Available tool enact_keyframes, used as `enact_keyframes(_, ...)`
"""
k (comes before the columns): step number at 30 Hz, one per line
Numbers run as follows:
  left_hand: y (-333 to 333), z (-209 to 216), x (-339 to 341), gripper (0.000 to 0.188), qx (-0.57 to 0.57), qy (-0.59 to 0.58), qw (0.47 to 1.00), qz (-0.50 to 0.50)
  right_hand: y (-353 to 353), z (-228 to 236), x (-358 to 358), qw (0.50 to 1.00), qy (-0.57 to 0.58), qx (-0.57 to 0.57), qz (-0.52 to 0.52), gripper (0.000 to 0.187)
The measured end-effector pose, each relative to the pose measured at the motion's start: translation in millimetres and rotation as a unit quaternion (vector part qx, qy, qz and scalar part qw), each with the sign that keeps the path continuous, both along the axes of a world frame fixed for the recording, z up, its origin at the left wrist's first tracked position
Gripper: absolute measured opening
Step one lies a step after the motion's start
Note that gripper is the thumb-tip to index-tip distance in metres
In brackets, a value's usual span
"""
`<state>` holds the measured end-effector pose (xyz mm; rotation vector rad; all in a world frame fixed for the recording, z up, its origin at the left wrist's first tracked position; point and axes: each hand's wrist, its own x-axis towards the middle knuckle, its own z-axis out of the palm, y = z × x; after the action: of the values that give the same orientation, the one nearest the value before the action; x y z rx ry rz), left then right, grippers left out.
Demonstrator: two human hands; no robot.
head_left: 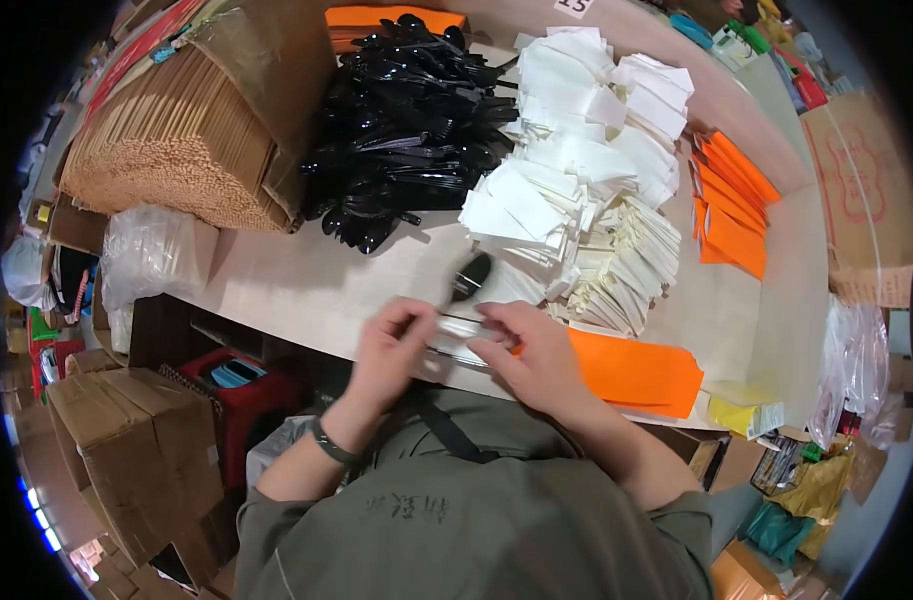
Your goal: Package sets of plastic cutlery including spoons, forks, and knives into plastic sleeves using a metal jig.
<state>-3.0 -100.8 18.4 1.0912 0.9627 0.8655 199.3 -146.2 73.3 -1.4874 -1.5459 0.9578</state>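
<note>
At the table's near edge, my left hand [394, 345] pinches a black plastic spoon [471, 278], its bowl pointing up and away from me. Close beside it, my right hand [531, 355] has its fingers curled in. A pale, shiny strip [460, 345] spans the gap between both hands, too blurred to name. Flat orange paper sleeves [636, 373] lie just right of my right hand. Beyond the hands are a heap of white folded napkins [536, 205] and a large pile of black plastic cutlery [406, 130].
At the far left, a box of tightly packed wooden chopsticks [166, 150] stands on the table [266, 285]. More orange sleeves [731, 205] lie by the right-hand raised edge. Cardboard boxes [141, 450] are stacked at lower left. A clear plastic bag [151, 250] hangs near the table's left corner.
</note>
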Motion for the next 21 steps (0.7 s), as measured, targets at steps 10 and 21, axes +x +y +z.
enact_keyframes(10, 12, 38, -16, 0.033, 0.455, 0.358, 0.813, 0.055, 39, -12, -6, 0.952, -0.219, -0.123, 0.176, 0.022)
enact_keyframes(21, 12, -19, -10, 0.011, 0.315, 0.288, 0.903, -0.056, -37, -12, 66, 0.958, -0.256, 0.082, 0.099, 0.048)
